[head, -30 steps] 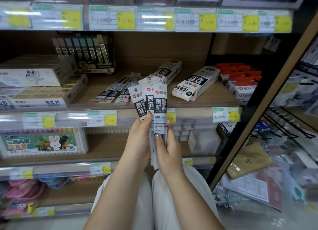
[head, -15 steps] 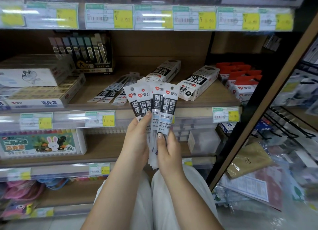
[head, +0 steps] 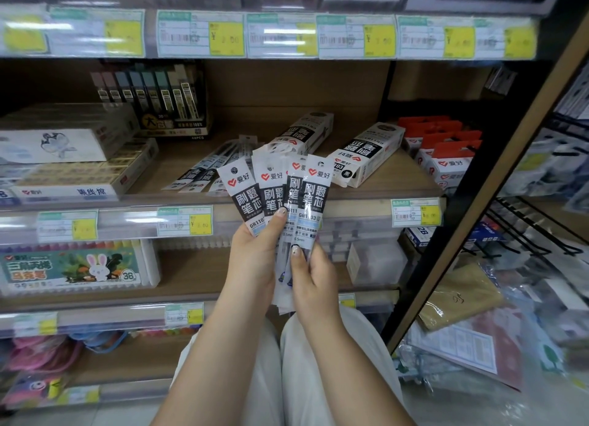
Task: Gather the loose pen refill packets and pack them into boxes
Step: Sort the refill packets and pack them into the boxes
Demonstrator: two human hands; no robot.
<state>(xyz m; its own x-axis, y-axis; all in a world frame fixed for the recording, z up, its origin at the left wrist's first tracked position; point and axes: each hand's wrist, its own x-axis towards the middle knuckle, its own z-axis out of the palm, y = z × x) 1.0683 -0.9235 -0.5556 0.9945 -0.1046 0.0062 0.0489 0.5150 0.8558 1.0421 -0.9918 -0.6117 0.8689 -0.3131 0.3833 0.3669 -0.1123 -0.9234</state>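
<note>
Both hands hold a fan of several white-and-black pen refill packets (head: 280,196) upright in front of the middle shelf. My left hand (head: 255,259) grips the fan from the left, thumb pressed on the packet fronts. My right hand (head: 314,275) pinches the lower ends from the right, thumb on the front packet. More loose refill packets (head: 204,173) lie flat on the wooden shelf (head: 398,183) behind. Two white refill boxes lie on that shelf: one (head: 306,132) behind the fan, the other (head: 366,154) to its right.
Red-and-white boxes (head: 446,157) stand at the shelf's right end. Eraser boxes (head: 83,170) and a black lead display (head: 159,103) fill the left. A crayon set (head: 73,266) sits on the lower shelf. A slanted wooden post (head: 478,202) and bagged goods (head: 478,330) are at right.
The packets, held close together a second ago, are now spread wider into a fan, with the left-most packet tilted further left. Both hands kept their grip and rose slightly.
</note>
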